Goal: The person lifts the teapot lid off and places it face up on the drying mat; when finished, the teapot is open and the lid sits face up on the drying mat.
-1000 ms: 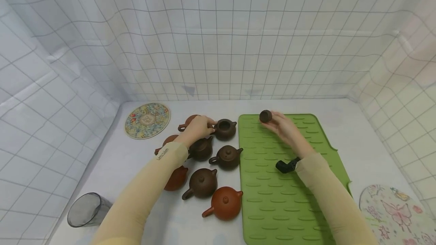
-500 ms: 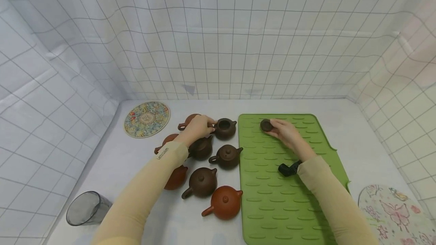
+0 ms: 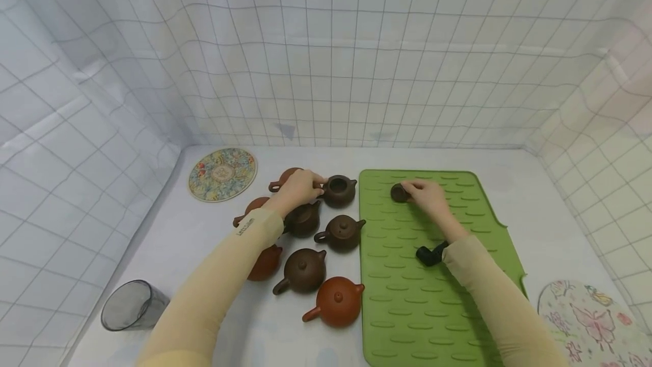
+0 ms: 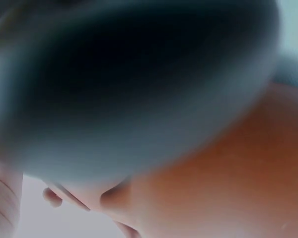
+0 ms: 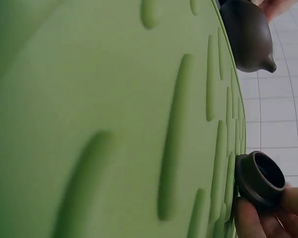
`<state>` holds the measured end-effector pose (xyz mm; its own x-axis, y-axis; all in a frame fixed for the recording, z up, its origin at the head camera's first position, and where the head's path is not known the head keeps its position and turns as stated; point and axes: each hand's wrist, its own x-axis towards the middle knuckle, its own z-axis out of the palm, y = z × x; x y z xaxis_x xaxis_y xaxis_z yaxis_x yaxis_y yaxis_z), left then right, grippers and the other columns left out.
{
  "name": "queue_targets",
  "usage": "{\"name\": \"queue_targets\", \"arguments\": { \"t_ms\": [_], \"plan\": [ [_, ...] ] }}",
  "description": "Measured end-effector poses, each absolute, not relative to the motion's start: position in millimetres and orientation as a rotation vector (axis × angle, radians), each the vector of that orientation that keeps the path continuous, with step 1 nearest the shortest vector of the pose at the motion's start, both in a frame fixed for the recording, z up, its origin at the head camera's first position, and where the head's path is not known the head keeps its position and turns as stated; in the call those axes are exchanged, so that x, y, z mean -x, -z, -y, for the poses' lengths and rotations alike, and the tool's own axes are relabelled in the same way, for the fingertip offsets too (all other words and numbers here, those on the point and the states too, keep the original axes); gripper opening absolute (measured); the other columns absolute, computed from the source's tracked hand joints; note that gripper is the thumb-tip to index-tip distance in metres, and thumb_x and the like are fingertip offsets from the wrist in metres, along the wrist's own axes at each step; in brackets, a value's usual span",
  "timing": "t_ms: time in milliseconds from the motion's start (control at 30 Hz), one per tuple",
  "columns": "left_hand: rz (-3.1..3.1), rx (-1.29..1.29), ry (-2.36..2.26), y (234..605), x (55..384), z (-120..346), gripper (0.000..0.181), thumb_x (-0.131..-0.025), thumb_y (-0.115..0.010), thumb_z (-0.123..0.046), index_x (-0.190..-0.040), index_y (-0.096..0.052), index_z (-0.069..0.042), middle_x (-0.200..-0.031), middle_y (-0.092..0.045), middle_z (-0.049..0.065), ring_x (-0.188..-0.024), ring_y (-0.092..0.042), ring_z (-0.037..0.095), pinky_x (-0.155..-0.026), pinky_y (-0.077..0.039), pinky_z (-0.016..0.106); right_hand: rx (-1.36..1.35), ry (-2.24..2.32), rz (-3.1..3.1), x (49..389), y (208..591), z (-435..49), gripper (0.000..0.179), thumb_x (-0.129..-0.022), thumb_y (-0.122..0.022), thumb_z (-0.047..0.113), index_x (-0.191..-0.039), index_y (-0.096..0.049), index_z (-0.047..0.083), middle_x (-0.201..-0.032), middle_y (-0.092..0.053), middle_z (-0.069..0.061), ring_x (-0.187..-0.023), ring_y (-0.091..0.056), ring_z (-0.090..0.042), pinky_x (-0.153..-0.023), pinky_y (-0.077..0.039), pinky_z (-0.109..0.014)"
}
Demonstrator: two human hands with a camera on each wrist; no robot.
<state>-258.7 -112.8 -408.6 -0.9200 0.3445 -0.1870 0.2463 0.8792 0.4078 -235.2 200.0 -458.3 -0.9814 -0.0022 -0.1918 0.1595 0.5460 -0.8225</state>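
My left hand [image 3: 300, 188] pinches the handle of a dark brown teapot [image 3: 345, 199] whose round mouth is uncovered. In the right wrist view, that teapot [image 5: 246, 37] shows its spout beyond the mat edge. With thumb and fingers my right hand [image 3: 429, 197] holds a small dark teapot lid [image 3: 398, 193], close over the far left part of the green mat [image 3: 392, 299]. The lid [image 5: 260, 176] is turned with its hollow, flanged underside showing. A large dark blur and a reddish-brown teapot [image 4: 228, 178] fill most of the left wrist view.
Several lidded teapots surround the left forearm, including a dark one [image 3: 304, 271] and a reddish one [image 3: 338, 302]. A black pipe-shaped object [image 3: 429, 255] lies by the right cuff. A grey glass [image 3: 133, 306] stands front left. Patterned round mats [image 3: 222, 174] lie at both sides.
My right hand has lowered the lid toward the mat and tilted it. The left hand keeps its hold on the teapot handle. The view has shifted slightly.
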Motion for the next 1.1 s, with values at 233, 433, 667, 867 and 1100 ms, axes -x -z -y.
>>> {"name": "queue_targets", "arguments": {
  "t_ms": [233,433,667,867,1100],
  "plan": [
    [-2.774,-0.441,-0.569,408,259,112,0.038,-0.095,-0.066,-0.017,-0.133,-0.063,-0.012,-0.122,-0.07,0.009,-0.098,-0.067,0.021,-0.083,-0.053,0.032,-0.177,1.379,-2.642,240,463,-200,0.044,-0.104,-0.051,0.031,-0.136,-0.058,0.002,-0.136,-0.058,-0.023,-0.114,-0.063,-0.036,-0.095,-0.053,-0.043],
    [-2.776,-0.438,-0.566,408,260,112,0.038,-0.095,-0.066,-0.017,-0.133,-0.063,-0.013,-0.119,-0.071,0.01,-0.093,-0.066,0.019,-0.081,-0.053,0.031,-0.233,1.484,-2.488,246,464,-204,0.043,-0.105,-0.049,0.029,-0.139,-0.054,0.003,-0.14,-0.053,-0.023,-0.121,-0.059,-0.036,-0.1,-0.051,-0.042],
    [-2.775,-0.453,-0.577,409,261,111,0.038,-0.095,-0.066,-0.015,-0.133,-0.063,-0.009,-0.112,-0.073,0.011,-0.091,-0.067,0.02,-0.081,-0.054,0.032,-0.185,1.482,-2.492,247,461,-204,0.044,-0.106,-0.045,0.026,-0.141,-0.051,0.0,-0.14,-0.053,-0.025,-0.121,-0.059,-0.037,-0.099,-0.052,-0.04],
    [-2.76,-0.449,-0.602,410,262,110,0.038,-0.095,-0.065,-0.014,-0.133,-0.061,-0.009,-0.107,-0.073,0.01,-0.088,-0.067,0.02,-0.079,-0.053,0.032,-0.15,1.492,-2.478,247,458,-204,0.041,-0.107,-0.043,0.019,-0.142,-0.049,-0.001,-0.144,-0.049,-0.025,-0.123,-0.057,-0.038,-0.1,-0.052,-0.039],
    [-2.731,-0.456,-0.623,408,259,113,0.041,-0.097,-0.063,-0.017,-0.137,-0.058,-0.009,-0.114,-0.071,0.012,-0.097,-0.066,0.022,-0.085,-0.053,0.035,-0.142,1.467,-2.473,247,455,-203,0.043,-0.107,-0.042,0.022,-0.143,-0.047,0.0,-0.145,-0.048,-0.024,-0.122,-0.057,-0.039,-0.1,-0.051,-0.042]
  ]
}}
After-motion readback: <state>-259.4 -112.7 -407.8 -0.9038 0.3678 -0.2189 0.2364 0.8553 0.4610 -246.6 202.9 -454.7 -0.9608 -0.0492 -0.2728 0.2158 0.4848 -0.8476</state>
